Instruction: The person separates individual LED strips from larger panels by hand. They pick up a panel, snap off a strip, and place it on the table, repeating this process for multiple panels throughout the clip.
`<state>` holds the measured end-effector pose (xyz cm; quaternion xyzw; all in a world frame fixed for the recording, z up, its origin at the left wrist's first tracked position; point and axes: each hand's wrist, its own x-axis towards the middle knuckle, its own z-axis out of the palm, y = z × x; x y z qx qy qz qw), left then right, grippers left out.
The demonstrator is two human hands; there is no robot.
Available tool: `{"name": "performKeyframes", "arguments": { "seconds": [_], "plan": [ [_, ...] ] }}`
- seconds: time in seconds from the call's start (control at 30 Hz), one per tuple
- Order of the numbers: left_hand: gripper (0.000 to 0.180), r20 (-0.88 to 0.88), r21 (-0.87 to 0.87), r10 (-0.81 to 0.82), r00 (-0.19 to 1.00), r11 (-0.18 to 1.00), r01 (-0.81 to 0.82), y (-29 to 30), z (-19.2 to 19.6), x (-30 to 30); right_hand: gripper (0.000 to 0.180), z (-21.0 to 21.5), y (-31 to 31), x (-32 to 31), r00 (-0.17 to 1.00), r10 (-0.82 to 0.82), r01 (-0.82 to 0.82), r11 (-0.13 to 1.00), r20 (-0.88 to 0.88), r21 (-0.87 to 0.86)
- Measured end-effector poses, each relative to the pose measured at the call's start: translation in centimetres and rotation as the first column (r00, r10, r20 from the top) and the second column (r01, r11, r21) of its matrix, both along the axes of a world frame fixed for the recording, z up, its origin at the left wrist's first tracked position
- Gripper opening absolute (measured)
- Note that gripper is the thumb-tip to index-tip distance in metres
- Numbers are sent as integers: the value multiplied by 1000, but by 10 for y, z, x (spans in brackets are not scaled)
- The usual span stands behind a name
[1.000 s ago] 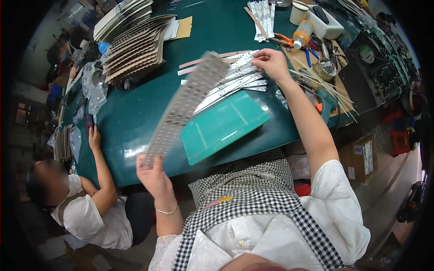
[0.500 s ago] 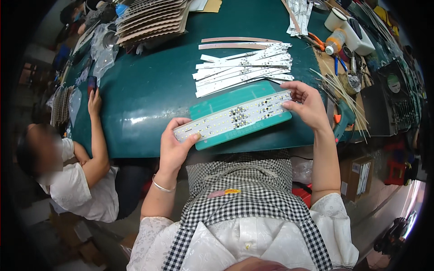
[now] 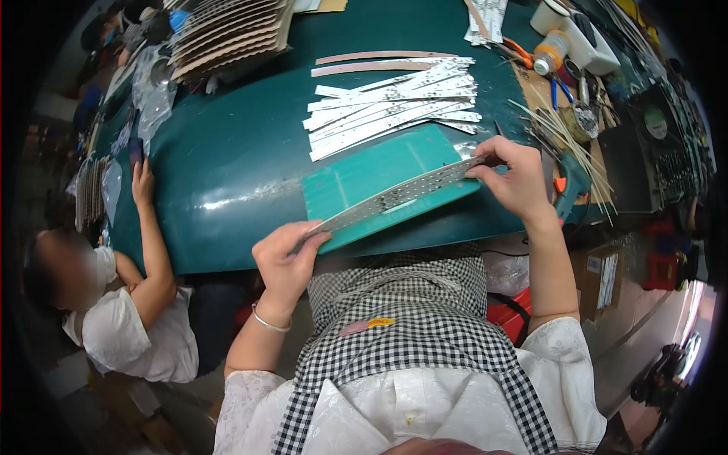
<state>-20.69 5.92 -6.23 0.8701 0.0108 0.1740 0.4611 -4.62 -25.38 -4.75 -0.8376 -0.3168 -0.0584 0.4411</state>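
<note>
A long LED circuit board panel (image 3: 406, 193) is stretched between my hands, tilted steeply so that it shows nearly edge-on. My left hand (image 3: 282, 256) pinches its left end between thumb and fingers. At the other end, my right hand (image 3: 517, 180) grips the panel the same way. Beneath and behind it lies a flat green plate (image 3: 379, 163) on the table, partly covered by the panel. Just beyond the plate is a loose pile of white circuit board strips (image 3: 394, 106), with two brownish strips (image 3: 371, 67) at its far side.
The dark green table (image 3: 220, 159) bears a stack of corrugated sheets (image 3: 227, 38) at the far left. A glue gun (image 3: 570, 186), thin sticks (image 3: 580, 144), orange-handled pliers (image 3: 518, 51) and a bottle (image 3: 550, 53) lie to the right. A co-worker (image 3: 125, 303) sits at left, holding a phone (image 3: 136, 152).
The panel has tipped from showing its broad face to nearly edge-on, uncovering more of the green plate. Both hands still grip its ends. The whole view has shifted slightly.
</note>
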Motion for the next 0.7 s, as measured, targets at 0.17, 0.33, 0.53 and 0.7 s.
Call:
{"name": "performKeyframes", "arguments": {
  "seconds": [0.17,0.33,0.53,0.7],
  "plan": [
    [25,300,209,-18,954,977,-47,-11,-10,-4,20,-10,3,-11,958,-107,87,992,267,88],
    [24,416,313,-144,898,950,8,-6,-17,0,21,-26,1,-9,906,-98,45,990,411,137],
    [25,384,247,-99,918,969,1,-4,-19,3,19,-23,4,-17,984,-178,173,956,1,237],
    [20,428,192,-87,899,981,4,-8,-17,0,17,-25,-6,-11,965,-94,137,977,-246,164]
  ]
}}
